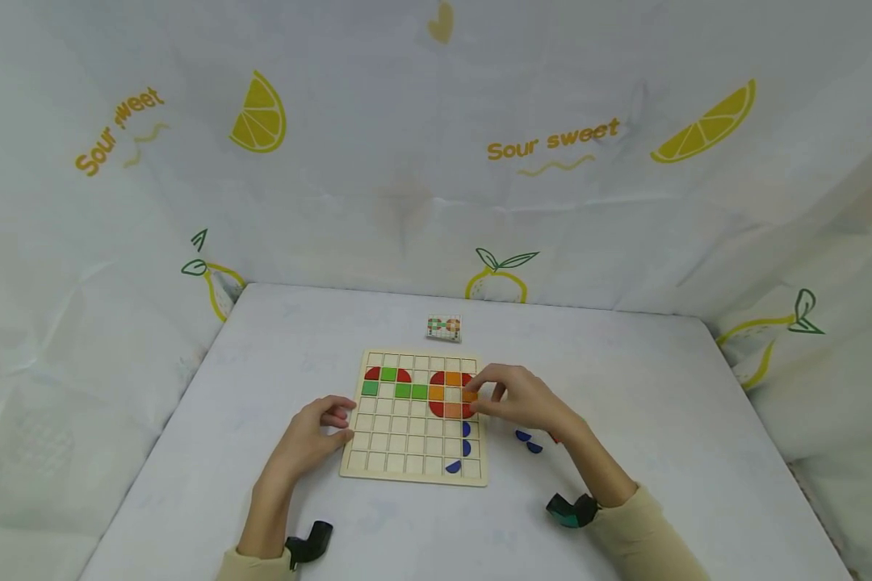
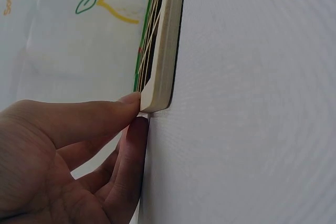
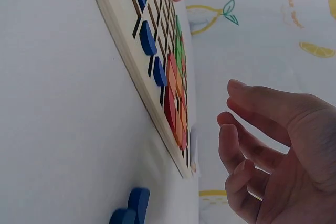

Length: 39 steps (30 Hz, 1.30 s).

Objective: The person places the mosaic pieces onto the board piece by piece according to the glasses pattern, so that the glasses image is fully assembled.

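White table [image 1: 625, 379]: left hand [image 1: 311, 436], relaxed fingers touching board [image 1: 405, 444] edge; right hand [image 1: 525, 397], fingers parted, above opposite edge.

I see a board [image 1: 414, 481] of pale wood, smooth and matt, with a rounded edge. The blue pieces [image 3: 148, 38] look smooth and painted, with only a dull shine. The red tiles [image 1: 437, 410], green tiles [image 1: 403, 390] and orange tiles [image 1: 453, 411] look flat and smooth too; I can't tell if they are wood or plastic. The little card [image 1: 444, 328] looks like printed paper. The table top [image 1: 625, 387] looks smooth and dull. Behind it I see a thin, creased curtain [image 1: 400, 242]. The sleeves [image 1: 643, 532] are soft, matt cloth.
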Motion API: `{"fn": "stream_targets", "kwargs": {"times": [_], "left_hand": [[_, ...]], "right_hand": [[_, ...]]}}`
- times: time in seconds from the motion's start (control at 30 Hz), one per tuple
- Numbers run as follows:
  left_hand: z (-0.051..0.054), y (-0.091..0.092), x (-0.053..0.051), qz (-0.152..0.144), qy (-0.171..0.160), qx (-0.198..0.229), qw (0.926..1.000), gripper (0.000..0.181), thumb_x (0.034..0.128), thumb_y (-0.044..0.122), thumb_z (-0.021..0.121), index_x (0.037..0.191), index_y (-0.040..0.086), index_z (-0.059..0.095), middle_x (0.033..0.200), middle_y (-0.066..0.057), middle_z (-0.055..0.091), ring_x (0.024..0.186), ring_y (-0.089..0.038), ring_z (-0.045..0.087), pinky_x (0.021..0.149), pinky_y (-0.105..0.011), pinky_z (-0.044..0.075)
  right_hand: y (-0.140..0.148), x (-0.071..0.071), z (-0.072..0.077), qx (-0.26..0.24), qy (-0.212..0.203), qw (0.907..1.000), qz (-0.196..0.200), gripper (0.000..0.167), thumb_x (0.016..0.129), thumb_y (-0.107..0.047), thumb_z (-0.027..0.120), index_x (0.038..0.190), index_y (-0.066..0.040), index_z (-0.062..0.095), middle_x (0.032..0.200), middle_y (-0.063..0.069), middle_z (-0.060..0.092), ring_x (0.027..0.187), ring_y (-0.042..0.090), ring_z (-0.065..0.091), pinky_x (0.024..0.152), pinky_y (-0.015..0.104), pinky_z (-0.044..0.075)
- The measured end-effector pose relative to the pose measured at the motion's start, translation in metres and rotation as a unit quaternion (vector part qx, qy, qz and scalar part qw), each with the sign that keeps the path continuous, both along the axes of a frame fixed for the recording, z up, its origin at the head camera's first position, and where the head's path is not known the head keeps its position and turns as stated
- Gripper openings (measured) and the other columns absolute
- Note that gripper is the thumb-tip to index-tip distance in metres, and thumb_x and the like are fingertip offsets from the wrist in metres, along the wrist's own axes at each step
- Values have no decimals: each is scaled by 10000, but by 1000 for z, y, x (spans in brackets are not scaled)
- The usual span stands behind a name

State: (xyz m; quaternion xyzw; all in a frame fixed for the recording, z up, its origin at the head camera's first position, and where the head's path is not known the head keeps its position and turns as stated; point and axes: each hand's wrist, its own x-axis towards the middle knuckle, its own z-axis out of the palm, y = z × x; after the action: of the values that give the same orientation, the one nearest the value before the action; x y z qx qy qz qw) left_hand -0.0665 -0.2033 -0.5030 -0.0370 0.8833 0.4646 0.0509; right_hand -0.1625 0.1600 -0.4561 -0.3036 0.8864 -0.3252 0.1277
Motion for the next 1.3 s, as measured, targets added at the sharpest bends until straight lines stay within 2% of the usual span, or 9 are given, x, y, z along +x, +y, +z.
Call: {"fn": "stream_targets", "kwargs": {"times": [0.13,0.33,0.53,0.77,1.0,1.3], "left_hand": [[0,0,0,15,-18,-34,10000,394,903,-14,819,1281,44,727,1132,-109,720,1033,-193,734,854,-283,547],[1,1,0,73,-32,-111,9999,389,901,-16,818,1275,52,733,1123,-101,722,1026,-192,732,863,-288,543],[1,2,1,90,0,-127,9999,386,898,-22,810,1271,42,732,1113,-104,719,1009,-184,725,844,-275,537],[1,2,1,87,-3,-98,9999,386,900,-24,808,1273,42,731,1116,-106,720,1013,-190,726,843,-271,536],[2,2,2,22,9,-91,10000,395,900,-11,819,1281,36,728,1120,-104,721,1026,-184,729,843,-276,544],[5,1,2,31,-28,-78,10000,394,900,-11,814,1282,38,728,1125,-108,723,1030,-192,730,861,-295,543]], "right_hand": [[23,8,-1,62,-82,9996,-253,270,957,-245,837,1192,-118,798,1195,61,793,820,98,617,632,226,518],[54,21,-4,192,-283,9980,-537,281,948,-237,845,1197,-114,799,1188,71,795,796,83,592,635,215,511],[82,32,-13,103,-330,9969,-708,312,901,-179,886,1184,-88,792,1153,85,785,727,64,551,636,208,491],[112,39,-25,4,-290,9964,-798,349,844,-149,922,1154,-92,771,1148,90,753,685,34,542,620,215,484],[123,37,-30,-84,-259,9972,-696,292,860,-96,900,1121,-115,770,1151,94,745,711,22,528,643,206,481],[122,35,-32,94,-322,9965,-761,276,862,-162,911,1097,-136,768,1042,34,730,677,20,514,615,209,457]]}}
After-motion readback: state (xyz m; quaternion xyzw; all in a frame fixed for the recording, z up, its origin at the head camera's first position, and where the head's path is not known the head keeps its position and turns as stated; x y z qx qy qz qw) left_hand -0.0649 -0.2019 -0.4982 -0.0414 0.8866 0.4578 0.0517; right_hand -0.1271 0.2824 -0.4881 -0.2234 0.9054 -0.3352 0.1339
